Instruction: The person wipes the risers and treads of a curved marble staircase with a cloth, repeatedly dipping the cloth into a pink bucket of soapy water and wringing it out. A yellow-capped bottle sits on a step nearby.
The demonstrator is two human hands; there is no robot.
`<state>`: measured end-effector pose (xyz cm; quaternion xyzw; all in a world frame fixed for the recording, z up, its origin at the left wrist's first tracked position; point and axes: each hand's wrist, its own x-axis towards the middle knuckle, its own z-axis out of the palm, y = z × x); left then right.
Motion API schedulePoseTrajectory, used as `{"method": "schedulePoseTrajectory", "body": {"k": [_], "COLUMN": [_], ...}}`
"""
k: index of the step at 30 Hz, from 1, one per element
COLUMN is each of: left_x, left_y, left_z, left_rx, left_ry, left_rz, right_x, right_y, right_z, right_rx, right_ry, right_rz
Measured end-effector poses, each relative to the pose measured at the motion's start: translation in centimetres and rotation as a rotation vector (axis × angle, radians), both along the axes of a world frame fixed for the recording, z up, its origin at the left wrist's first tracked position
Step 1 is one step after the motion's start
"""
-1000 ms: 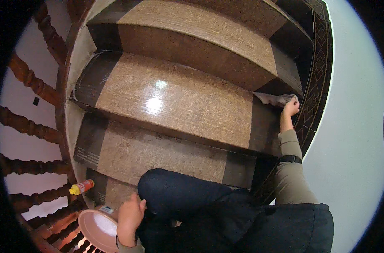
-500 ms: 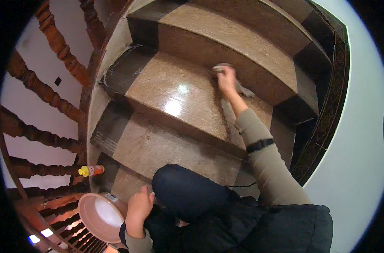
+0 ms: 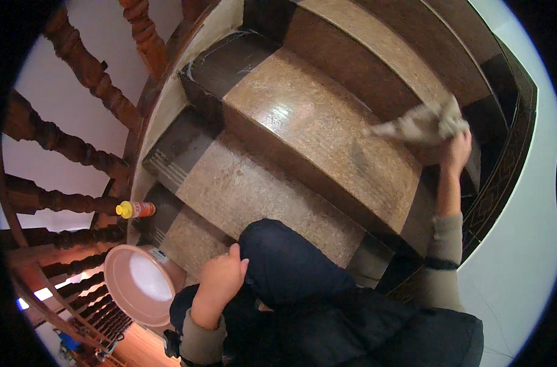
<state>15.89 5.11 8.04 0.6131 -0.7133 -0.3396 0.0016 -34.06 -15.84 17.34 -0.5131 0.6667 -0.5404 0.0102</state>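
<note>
My right hand (image 3: 457, 153) grips a greyish-beige cleaning cloth (image 3: 416, 124), lifted and blurred by motion, at the right side of the stairs. Its loose end trails left over a brown tiled stair tread (image 3: 315, 113), which shines as if wet. Resting by my bent knee (image 3: 290, 260), my left hand (image 3: 220, 278) has its fingers curled in, with nothing showing in it. Beside that hand stands a pink plastic bucket (image 3: 111, 278) with white suds inside. A yellow-capped orange bottle (image 3: 136, 210) is on the dark end of a lower step.
Turned wooden balusters (image 3: 64, 140) line the left side of the curving stairs. A white wall (image 3: 511, 257) bounds the right, with a dark patterned skirting (image 3: 505, 153) along it. Whitish streaks mark the dark tile (image 3: 229, 61) of an upper step.
My right hand has moved right and lifted the cloth from the back of the tread. The view has shifted and turned. My left hand stays by the knee.
</note>
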Motion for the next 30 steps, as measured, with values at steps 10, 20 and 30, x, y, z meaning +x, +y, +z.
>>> {"method": "schedulePoseTrajectory", "body": {"k": [10,20,30], "left_x": [1.7,3.7,5.2], "left_y": [-0.2,0.7,-2.6], "left_z": [-1.0,-0.8,-5.9], "left_rx": [0.015,0.124,0.182], "left_ry": [0.044,0.077,0.087], "left_rz": [-0.058,-0.042,-0.002], "right_x": [-7.2,20.1,37.4], "right_y": [14.9,2.2,-6.0], "right_z": [-18.7,-19.2,-19.3], "right_rx": [0.758,0.445,0.012], "right_ry": [0.542,1.022,0.907], "right_rz": [-0.119,0.091,0.532]}}
